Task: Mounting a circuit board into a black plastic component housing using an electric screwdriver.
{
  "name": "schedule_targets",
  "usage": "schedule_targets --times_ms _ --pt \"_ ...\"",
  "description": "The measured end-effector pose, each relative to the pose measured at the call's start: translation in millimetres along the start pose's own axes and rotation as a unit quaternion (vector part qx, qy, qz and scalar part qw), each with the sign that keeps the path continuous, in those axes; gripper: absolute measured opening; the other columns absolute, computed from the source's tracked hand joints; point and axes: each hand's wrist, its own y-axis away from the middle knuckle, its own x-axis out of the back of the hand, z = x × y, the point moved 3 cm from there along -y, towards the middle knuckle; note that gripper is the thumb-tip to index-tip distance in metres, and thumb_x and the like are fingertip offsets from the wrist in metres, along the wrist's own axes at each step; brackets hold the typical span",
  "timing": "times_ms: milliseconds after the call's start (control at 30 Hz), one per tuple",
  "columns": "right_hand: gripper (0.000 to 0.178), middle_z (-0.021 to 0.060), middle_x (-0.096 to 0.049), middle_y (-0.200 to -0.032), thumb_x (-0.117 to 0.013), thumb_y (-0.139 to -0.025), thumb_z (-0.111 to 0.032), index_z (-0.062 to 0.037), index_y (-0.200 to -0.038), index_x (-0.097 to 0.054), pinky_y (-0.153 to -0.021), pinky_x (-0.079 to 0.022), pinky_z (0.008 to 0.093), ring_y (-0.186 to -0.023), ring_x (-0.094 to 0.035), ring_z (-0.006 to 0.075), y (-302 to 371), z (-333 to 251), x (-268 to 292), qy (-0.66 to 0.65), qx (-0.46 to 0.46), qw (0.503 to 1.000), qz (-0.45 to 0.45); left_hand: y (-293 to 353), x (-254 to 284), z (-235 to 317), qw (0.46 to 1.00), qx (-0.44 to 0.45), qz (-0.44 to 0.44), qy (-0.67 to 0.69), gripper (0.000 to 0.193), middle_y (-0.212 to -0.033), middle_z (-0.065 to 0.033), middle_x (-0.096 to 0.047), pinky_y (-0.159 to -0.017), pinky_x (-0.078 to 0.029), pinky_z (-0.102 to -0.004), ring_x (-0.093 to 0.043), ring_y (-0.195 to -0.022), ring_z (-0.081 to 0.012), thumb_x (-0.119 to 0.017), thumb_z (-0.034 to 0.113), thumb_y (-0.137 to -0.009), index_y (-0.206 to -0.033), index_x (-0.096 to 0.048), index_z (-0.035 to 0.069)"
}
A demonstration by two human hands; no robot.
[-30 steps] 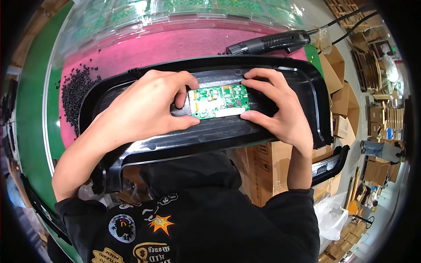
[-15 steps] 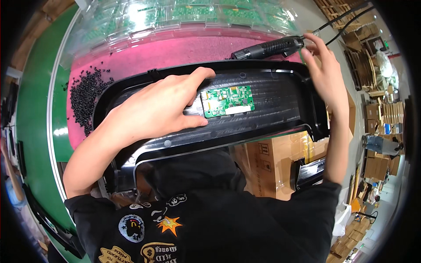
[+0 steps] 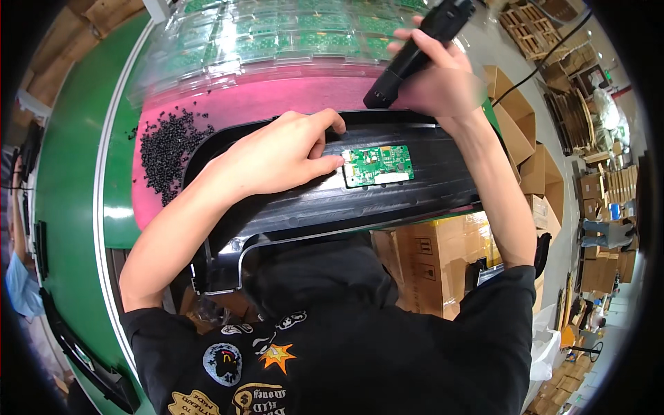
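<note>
My right hand is wrapped around a black electric screwdriver. It holds the tool tilted above the far rim of a long black plastic housing, its narrow end pointing down. Inside the housing lies a green circuit board with a white connector along its near edge. My left hand rests over the housing just left of the board, thumb at the board's left edge. Its index finger and thumb are apart, and the other fingers curl underneath, partly hidden.
Many small black screws are heaped on the pink mat at left. Clear plastic trays of green boards stand behind. Cardboard boxes sit below the near edge and at right. A green table surface extends left.
My right hand has gripped the screwdriver and lifted it off the mat, tilting it more upright. The housing and board appear slightly further right, my left hand along with them.
</note>
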Motion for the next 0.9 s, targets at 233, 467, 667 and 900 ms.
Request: schedule_targets --times_ms 233,467,667,900 --pt "0.028 0.0037 -0.046 -0.057 -0.056 -0.091 -0.027 -0.0021 -0.103 -0.050 -0.049 -0.043 0.0302 -0.044 -0.043 0.0147 17 -51 -64 -0.154 0.039 0.967 0.198 4 4 2 1.000 0.011 0.015 -0.020 0.035 -0.069 -0.0105 -0.059 -0.055 -0.044 -0.0338 -0.058 -0.059 -0.0211 -0.066 0.015 -0.084 -0.112 -0.054 -0.001" --pt "0.036 -0.0027 -0.043 -0.071 -0.052 -0.094 -0.036 -0.0027 -0.106 -0.051 -0.070 -0.036 0.0290 -0.064 -0.039 0.0095 57 -73 -48 -0.293 0.006 0.954 -0.062 10 3 30 0.968 -0.223 0.109 0.029 0.030 -0.082 -0.0088 -0.062 -0.055 -0.047 -0.0294 -0.061 -0.065 -0.0208 -0.072 0.013 -0.080 -0.104 -0.059 0.000" --pt "0.026 -0.0013 -0.045 -0.074 -0.053 -0.097 -0.031 -0.0050 -0.101 -0.049 -0.075 -0.040 0.0325 -0.068 -0.043 0.0115 70 -67 -57 -0.252 -0.015 0.964 0.086 15 3 32 0.911 -0.313 0.232 -0.135 0.030 -0.072 -0.0084 -0.060 -0.051 -0.047 -0.0326 -0.061 -0.061 -0.0235 -0.080 0.015 -0.070 -0.087 -0.061 0.000" --pt "0.024 -0.0015 -0.044 -0.073 -0.050 -0.097 -0.031 -0.0078 -0.103 -0.048 -0.072 -0.039 0.0316 -0.067 -0.042 0.0116 80 -70 -52 -0.212 0.015 0.976 0.056 20 -7 44 0.883 -0.306 0.233 -0.268 0.024 -0.065 -0.0054 -0.055 -0.043 -0.043 -0.0323 -0.056 -0.054 -0.0211 -0.075 0.016 -0.072 -0.083 -0.061 0.001"
